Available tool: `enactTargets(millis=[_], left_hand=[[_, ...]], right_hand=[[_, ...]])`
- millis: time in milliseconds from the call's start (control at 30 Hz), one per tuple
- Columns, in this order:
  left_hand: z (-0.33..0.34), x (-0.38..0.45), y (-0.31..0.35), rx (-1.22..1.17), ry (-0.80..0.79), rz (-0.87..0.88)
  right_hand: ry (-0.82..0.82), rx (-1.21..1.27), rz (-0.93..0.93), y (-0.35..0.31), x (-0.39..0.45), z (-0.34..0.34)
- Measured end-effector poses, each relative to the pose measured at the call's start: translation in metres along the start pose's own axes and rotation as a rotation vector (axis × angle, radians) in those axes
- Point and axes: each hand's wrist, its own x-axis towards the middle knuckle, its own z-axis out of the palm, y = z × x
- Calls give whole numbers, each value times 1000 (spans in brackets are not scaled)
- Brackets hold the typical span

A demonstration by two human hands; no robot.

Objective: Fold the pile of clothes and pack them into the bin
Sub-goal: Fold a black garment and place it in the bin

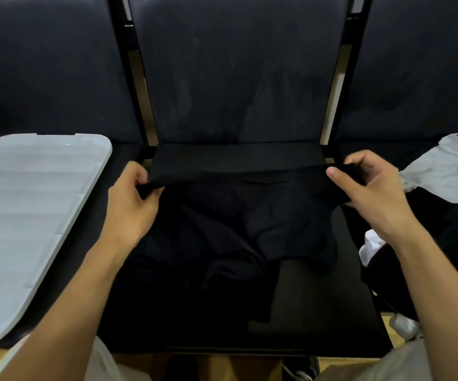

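You mid-fold on black garment (230, 215), spread on middle seat (318, 306) directly before you.
Keep both corners level, edge taut, lay fold straight across; smooth before next fold. Dark cloth on dark seat, so check hem alignment by feel.
Left hand (131, 202): fingers curled, pinching garment's upper left edge.
Right hand (370, 188): fingers curled, thumb out, gripping upper right edge.
Bin lid (30, 210) on left seat; bin itself not visible.
Remaining pile, grey garment (447, 171) on top, on right seat.
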Motion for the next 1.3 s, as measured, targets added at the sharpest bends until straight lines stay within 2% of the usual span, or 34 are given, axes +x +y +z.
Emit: enactTargets(millis=[67,133,200,333,400,500,567,633,700,767,833,900,1067,1133,1200,1300], left_hand=[[-1,1,1,-30,48,-78],[-4,4,-3,13,9,-160],[-7,6,-5,-30,-135,-213],[-12,-3,15,-428,-457,-249],[-16,-5,19,-586,-582,-279],[-19,-5,20,-691,-710,-268],[-13,-8,24,-672,-669,-213],[-1,-14,31,-621,-617,-155],[11,-21,38,-599,-637,-113],[19,-26,44,-593,-671,-88],[21,-28,47,-602,-671,-78],[21,-29,49,-592,-657,-63],[20,-28,42,-506,-640,-29],[17,-24,32,-347,-687,-7],[16,-23,21,-92,-701,46],[18,-24,4,148,-571,168]], right_hand=[[17,51,-23,2,2,-2],[47,63,-30,5,4,-5],[82,65,-20,7,5,-8],[88,32,-6,10,6,-8],[38,-92,-6,12,7,-5],[-99,-495,-9,14,2,0],[-223,-615,-70,8,-5,10],[-385,-405,-53,-6,-15,30],[-568,-148,-8,-21,-28,57],[-704,-63,-20,-26,-42,84],[-785,-94,-36,-27,-55,107],[-770,-157,-59,-27,-65,121],[-616,-345,-181,-26,-65,127],[-573,-364,-185,-25,-56,119],[-493,-358,-186,-23,-44,108],[-419,-262,-118,-26,-32,91]])
